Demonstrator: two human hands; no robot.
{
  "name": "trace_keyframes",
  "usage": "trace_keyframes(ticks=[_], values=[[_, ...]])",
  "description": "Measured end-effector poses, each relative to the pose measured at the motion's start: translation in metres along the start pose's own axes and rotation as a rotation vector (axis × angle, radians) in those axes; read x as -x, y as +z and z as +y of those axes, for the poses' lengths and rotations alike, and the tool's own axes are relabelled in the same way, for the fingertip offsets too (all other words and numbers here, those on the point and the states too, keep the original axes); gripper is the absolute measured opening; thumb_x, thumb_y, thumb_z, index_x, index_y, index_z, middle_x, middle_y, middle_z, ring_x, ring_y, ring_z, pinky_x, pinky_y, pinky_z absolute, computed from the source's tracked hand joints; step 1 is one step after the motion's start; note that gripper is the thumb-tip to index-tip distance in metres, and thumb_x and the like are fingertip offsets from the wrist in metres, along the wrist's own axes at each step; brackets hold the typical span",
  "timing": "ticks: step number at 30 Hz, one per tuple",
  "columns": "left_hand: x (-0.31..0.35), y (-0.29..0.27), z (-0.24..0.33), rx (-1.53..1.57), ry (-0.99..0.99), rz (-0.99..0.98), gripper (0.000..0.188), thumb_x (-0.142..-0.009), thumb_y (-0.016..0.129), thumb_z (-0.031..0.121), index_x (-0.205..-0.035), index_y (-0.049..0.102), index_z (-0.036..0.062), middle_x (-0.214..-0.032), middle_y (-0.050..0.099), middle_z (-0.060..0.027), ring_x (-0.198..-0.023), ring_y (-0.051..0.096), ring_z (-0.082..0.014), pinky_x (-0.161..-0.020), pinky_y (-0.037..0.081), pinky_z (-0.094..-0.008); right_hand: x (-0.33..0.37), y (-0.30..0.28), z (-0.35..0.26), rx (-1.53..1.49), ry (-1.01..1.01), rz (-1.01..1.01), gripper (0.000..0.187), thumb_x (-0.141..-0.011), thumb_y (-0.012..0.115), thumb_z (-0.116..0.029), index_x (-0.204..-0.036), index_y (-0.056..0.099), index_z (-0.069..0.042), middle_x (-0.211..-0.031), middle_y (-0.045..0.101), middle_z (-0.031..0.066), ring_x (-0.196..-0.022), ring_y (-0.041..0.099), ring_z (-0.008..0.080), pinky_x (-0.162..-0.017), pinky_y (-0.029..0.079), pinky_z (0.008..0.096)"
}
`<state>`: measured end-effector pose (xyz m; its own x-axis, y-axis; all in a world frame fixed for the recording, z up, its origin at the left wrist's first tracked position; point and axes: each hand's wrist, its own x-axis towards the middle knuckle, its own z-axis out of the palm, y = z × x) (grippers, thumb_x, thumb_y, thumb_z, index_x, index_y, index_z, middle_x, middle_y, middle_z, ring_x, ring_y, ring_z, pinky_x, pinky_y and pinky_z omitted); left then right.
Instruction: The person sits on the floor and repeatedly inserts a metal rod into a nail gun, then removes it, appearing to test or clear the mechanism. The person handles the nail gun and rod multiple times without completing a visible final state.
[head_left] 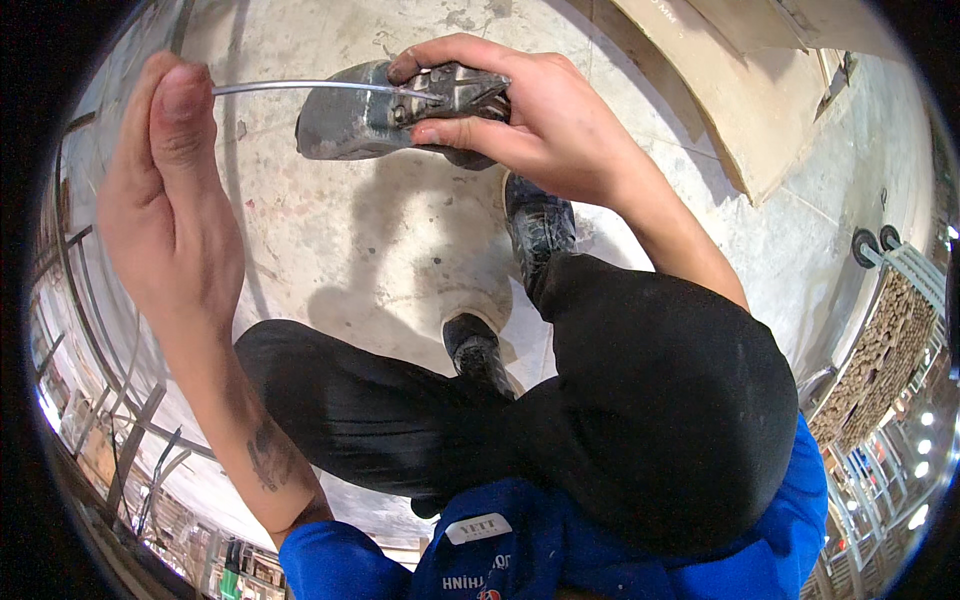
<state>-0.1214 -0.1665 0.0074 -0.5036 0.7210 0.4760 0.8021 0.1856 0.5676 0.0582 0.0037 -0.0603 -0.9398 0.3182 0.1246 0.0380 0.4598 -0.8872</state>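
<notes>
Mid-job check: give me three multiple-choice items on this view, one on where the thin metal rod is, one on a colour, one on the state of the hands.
1. Where does the thin metal rod run?
A. Flat on the floor
B. Between the two hands
C. Across the knee

2. What colour is the shirt?
A. Blue
B. Red
C. White

3. What is the right hand doing?
A. Hanging open and empty
B. Resting on the boot
C. Gripping a grey metal tool

Answers: 1 B, the rod spans from the left hand to the tool. 2 A, the shirt is blue. 3 C, the right hand wraps its fingers around the tool.
</notes>
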Motion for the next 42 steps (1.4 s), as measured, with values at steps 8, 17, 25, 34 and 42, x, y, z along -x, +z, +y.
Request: trace_keyframes(ticks=[8, 17, 25, 34, 42], values=[[0.013, -0.023, 0.004, -0.060, -0.194, -0.167, 0.040, -0.108, 0.052, 0.036, -0.103, 0.066, -0.0005, -0.091, 0.068, -0.0045, -0.084, 0.060, -0.0107, -0.078, 0.047, -0.0226, -0.004, 0.009, 0.002, 0.136, -0.154, 0.097, 0.045, -0.090, 0.075, -0.026, -0.129, 0.062, -0.008, -0.102, 0.072, 0.0189, -0.091, 0.071, 0.0374, -0.078, 0.056, 0.0443], [-0.014, -0.004, -0.010, -0.039, 0.293, -0.002, 0.036, -0.110, 0.047, 0.026, -0.102, 0.066, -0.0029, -0.115, 0.071, -0.0178, -0.108, 0.067, -0.0249, -0.098, 0.049, -0.0342, -0.017, 0.005, -0.001, -0.219, -0.007, -0.112, 0.053, -0.087, 0.081, -0.022, -0.134, 0.063, -0.007, -0.117, 0.074, 0.0093, -0.102, 0.073, 0.0190, -0.091, 0.058, 0.0342], [-0.038, -0.026, 0.006, -0.268, 0.474, -0.269, 0.017, -0.092, 0.068, 0.007, -0.107, 0.068, -0.0016, -0.098, 0.071, -0.0127, -0.088, 0.068, -0.0227, -0.080, 0.053, -0.0323, -0.013, 0.002, 0.007, -0.251, -0.032, -0.138, 0.049, -0.088, 0.076, -0.019, -0.134, 0.064, -0.012, -0.108, 0.075, 0.0107, -0.091, 0.072, 0.0206, -0.084, 0.057, 0.0346], [-0.040, -0.027, 0.014, -0.385, 0.686, -0.756, 0.022, -0.078, 0.077, 0.012, -0.086, 0.058, 0.0030, -0.081, 0.055, -0.0095, -0.075, 0.055, -0.0292, -0.066, 0.045, -0.0399, -0.009, 0.010, 0.014, -0.124, 0.041, -0.238, 0.053, -0.088, 0.075, -0.013, -0.138, 0.060, -0.019, -0.114, 0.074, 0.0091, -0.099, 0.073, 0.0268, -0.089, 0.058, 0.0389], [-0.023, -0.020, 0.014, -0.481, 0.679, -1.018, 0.021, -0.086, 0.072, 0.019, -0.088, 0.056, 0.0055, -0.075, 0.053, -0.0058, -0.072, 0.059, -0.0235, -0.065, 0.048, -0.0375, 0.004, 0.037, 0.026, -0.171, 0.067, -0.341, 0.051, -0.089, 0.075, -0.009, -0.137, 0.059, -0.015, -0.118, 0.073, 0.0115, -0.103, 0.072, 0.0289, -0.091, 0.057, 0.0438]])
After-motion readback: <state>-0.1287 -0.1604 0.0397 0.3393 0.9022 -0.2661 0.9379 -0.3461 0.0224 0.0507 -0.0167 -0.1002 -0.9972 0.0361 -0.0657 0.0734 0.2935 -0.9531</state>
